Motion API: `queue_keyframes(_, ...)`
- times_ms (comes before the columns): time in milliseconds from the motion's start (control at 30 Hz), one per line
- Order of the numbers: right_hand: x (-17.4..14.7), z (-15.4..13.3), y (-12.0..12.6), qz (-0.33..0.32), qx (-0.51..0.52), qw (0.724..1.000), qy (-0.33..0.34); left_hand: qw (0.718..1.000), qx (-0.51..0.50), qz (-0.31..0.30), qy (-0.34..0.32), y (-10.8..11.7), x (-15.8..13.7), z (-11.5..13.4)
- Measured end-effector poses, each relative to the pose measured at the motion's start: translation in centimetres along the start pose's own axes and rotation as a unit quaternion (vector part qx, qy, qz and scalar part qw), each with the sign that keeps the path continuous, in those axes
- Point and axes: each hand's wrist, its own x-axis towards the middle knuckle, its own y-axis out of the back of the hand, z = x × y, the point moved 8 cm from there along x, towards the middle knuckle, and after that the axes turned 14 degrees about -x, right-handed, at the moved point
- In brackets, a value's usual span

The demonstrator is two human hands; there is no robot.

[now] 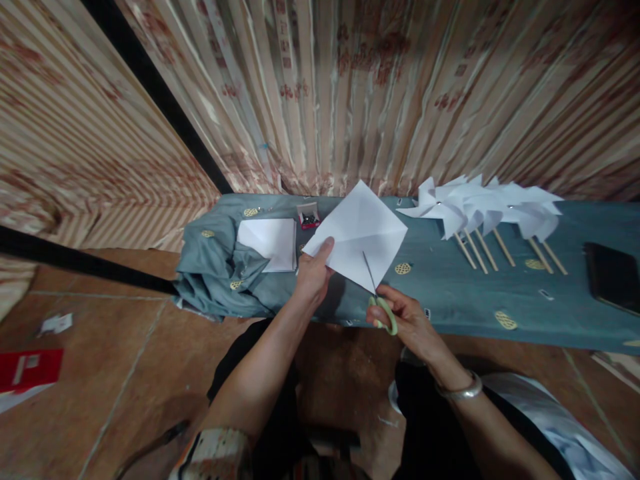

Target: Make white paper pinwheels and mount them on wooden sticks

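A square white sheet of paper (357, 220) with faint crease lines is held up cornerwise above the cloth-covered table. My left hand (316, 270) pinches it at its left corner, thumb on top. In my right hand (400, 312) are scissors (385, 315) with light green handles, fingers through the loops. Their blade lies over the paper at its near corner, pointing toward the middle. Whether the blades are fully closed is hard to make out. Left of the paper lies a stack of white sheets (280, 243), partly covered by a fold of cloth.
Several white paper pinwheels (475, 203) on wooden sticks lie at the back right. A black phone (613, 275) rests at the right end. Behind the left hand is a small open box (309, 217) of dark bits. Bunched tablecloth (215, 267) covers the left end; a curtain (350, 87) hangs behind.
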Motion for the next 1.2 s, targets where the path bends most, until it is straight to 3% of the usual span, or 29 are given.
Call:
queue_keyframes(267, -0.4, -2.0, 0.0, -0.021, -0.032, 0.999, 0.026, 1.000, 0.016, 0.001, 0.017, -0.1, -0.4, -0.5)
queue_keyframes(800, -0.3, -1.5, -0.1, -0.014, -0.007, 1.000, -0.001, 1.000, 0.020, 0.008, 0.020, 0.1, -0.5, -0.6)
queue_keyframes(1200, -0.4, -2.1, 0.1, -0.001, -0.016, 1.000, 0.017, 0.999, 0.027, -0.001, 0.018, 0.2, -0.4, -0.7)
